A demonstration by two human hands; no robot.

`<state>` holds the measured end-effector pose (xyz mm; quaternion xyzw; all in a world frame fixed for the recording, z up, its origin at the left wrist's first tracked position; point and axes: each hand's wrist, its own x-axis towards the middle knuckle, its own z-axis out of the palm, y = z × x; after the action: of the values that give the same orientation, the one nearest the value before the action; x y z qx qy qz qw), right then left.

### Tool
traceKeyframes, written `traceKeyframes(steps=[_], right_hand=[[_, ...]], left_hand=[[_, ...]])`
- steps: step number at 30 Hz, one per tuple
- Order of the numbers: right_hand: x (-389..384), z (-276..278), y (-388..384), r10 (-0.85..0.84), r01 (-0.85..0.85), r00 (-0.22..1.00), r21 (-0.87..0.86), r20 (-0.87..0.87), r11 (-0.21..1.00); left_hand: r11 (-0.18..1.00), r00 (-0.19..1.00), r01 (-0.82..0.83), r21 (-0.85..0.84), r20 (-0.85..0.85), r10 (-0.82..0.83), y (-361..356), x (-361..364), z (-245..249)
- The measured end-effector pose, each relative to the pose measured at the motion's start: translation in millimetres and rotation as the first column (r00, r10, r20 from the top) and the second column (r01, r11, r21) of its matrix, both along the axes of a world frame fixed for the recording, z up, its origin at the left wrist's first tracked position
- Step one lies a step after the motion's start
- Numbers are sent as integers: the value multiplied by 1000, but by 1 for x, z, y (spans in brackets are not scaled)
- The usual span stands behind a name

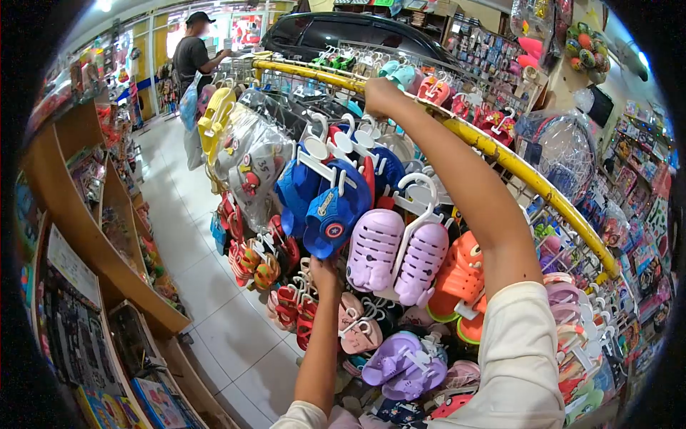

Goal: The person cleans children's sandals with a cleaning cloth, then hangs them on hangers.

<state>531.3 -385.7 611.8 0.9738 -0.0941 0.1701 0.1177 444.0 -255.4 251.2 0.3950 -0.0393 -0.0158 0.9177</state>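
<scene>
A pair of blue sandals [329, 218] with a round red, white and blue shield badge hangs from a white plastic hanger [316, 161]. My left hand [325, 274] is closed at their lower end, its fingertips partly hidden by the sole. Higher up, my right hand [383, 98] is closed over the yellow rail [480, 136], and its fingers are mostly out of sight. Lilac clogs [374, 250] hang just right of the blue pair on their own white hanger. Orange clogs [457, 266] are beneath my right forearm.
Purple clogs [404, 365] and red sandals [287, 307] crowd the lower rack. Bagged footwear [251, 161] and yellow sandals [216, 118] hang to the left. A tiled aisle [232, 325] separates the rack from wooden shelves [118, 236]. A person [193, 57] stands at the far end, near a black car [350, 32].
</scene>
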Motion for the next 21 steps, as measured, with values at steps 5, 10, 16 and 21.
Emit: traceKeyframes(steps=[5,10,16,21], right_hand=[[29,0,-10,-36,26,986,-62,-164,998],[45,-8,-32,7,92,902,207,-432,974],[58,-2,-26,-104,151,748,15,-656,988],[54,-2,-28,9,101,805,153,-594,983]], left_hand=[[992,992,56,116,109,-69,-38,39,-11],[984,992,99,147,66,-110,-59,45,-42],[978,988,143,153,34,-150,-72,45,-65],[975,987,145,165,43,-154,-74,52,-73]])
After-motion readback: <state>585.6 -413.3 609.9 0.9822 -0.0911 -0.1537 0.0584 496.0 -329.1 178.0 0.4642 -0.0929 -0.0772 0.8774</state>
